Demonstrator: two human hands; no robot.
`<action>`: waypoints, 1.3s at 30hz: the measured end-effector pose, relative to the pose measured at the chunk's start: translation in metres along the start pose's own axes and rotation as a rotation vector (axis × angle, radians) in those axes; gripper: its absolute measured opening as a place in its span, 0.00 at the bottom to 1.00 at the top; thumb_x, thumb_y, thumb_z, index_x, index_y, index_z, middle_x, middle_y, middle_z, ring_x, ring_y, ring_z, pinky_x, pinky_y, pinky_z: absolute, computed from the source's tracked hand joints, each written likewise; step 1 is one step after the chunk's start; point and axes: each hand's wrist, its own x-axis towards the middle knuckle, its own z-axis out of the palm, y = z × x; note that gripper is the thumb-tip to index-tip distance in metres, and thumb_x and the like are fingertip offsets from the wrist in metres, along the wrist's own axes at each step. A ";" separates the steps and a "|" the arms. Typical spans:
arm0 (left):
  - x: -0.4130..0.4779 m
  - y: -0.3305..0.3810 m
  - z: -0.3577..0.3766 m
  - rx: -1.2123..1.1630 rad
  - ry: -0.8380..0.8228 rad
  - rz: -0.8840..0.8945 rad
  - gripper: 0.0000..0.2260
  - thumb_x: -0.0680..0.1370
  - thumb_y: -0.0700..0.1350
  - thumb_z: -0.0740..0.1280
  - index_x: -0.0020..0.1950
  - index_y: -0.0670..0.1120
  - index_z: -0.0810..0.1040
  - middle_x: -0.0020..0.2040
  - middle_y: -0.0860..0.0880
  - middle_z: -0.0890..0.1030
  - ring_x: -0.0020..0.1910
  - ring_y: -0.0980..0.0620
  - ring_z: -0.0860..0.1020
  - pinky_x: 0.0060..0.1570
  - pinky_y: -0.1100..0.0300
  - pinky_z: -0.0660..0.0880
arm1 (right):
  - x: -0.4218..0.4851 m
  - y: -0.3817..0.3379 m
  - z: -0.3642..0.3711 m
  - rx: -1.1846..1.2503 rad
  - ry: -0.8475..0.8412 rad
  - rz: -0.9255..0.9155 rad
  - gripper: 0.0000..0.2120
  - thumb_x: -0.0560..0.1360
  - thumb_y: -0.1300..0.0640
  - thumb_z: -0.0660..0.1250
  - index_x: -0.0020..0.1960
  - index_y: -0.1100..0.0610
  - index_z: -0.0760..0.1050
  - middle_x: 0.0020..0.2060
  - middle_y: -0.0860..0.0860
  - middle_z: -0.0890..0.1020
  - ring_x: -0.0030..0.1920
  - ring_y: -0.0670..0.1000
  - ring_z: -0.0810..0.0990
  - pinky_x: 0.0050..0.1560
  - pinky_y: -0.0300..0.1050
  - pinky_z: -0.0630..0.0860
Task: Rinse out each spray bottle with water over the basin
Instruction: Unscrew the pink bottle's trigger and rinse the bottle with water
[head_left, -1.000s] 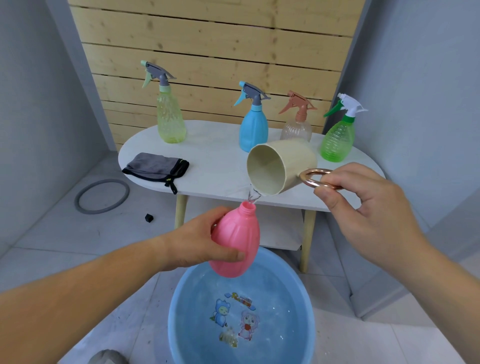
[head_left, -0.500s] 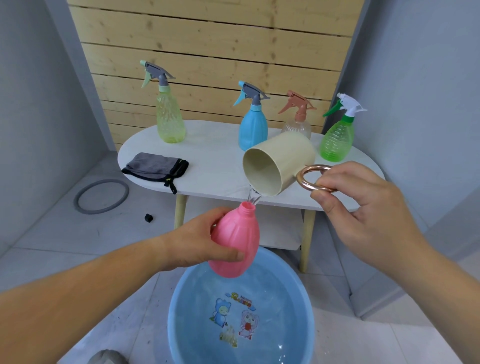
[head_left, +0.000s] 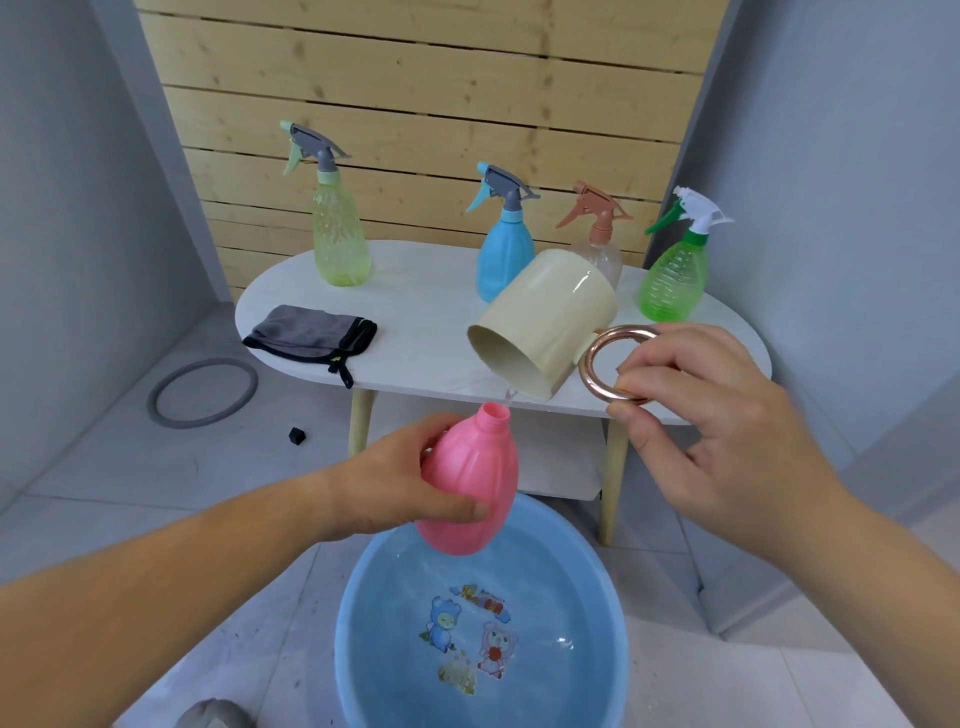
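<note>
Only two forearms and two hands of the person were in view. The left forearm (head_left: 156, 597) filled the frame at 8 o'clock, broad near the edge and narrowing to the wrist. The right forearm (head_left: 893, 561) showed at 4 o'clock. Both were bare along their whole visible length. On the left hand (head_left: 384, 483) and the right hand (head_left: 727, 431), the left thumbnail (head_left: 478, 508) and the right thumbnail (head_left: 643, 442) were short and plain.

On white oval table (head_left: 415, 312), back row, left to right: yellow-green spray bottle (head_left: 340, 244), blue spray bottle (head_left: 504, 260), clear spray bottle (head_left: 602, 252), green spray bottle (head_left: 672, 280); grey folded cloth (head_left: 306, 332) front left. Round blue plastic basin (head_left: 597, 582) before table.
</note>
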 end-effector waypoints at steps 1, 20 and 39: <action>0.000 0.000 0.000 -0.003 0.002 0.002 0.32 0.72 0.40 0.80 0.70 0.59 0.71 0.61 0.54 0.80 0.58 0.55 0.81 0.49 0.61 0.83 | 0.000 0.000 0.001 -0.010 -0.007 -0.023 0.08 0.77 0.58 0.65 0.47 0.61 0.82 0.46 0.54 0.79 0.52 0.57 0.76 0.61 0.41 0.69; -0.005 -0.016 0.003 -0.074 0.097 -0.060 0.37 0.65 0.45 0.83 0.69 0.58 0.71 0.59 0.52 0.81 0.57 0.52 0.82 0.47 0.57 0.83 | -0.082 -0.001 0.113 0.857 -0.550 1.557 0.12 0.80 0.56 0.64 0.41 0.61 0.74 0.34 0.58 0.78 0.36 0.57 0.77 0.38 0.43 0.80; 0.011 -0.049 0.021 -0.099 0.031 -0.110 0.33 0.71 0.39 0.80 0.68 0.62 0.70 0.62 0.53 0.79 0.59 0.53 0.81 0.50 0.58 0.84 | -0.200 0.029 0.226 0.556 -0.742 1.769 0.13 0.78 0.54 0.66 0.40 0.62 0.79 0.33 0.56 0.80 0.34 0.57 0.78 0.37 0.50 0.80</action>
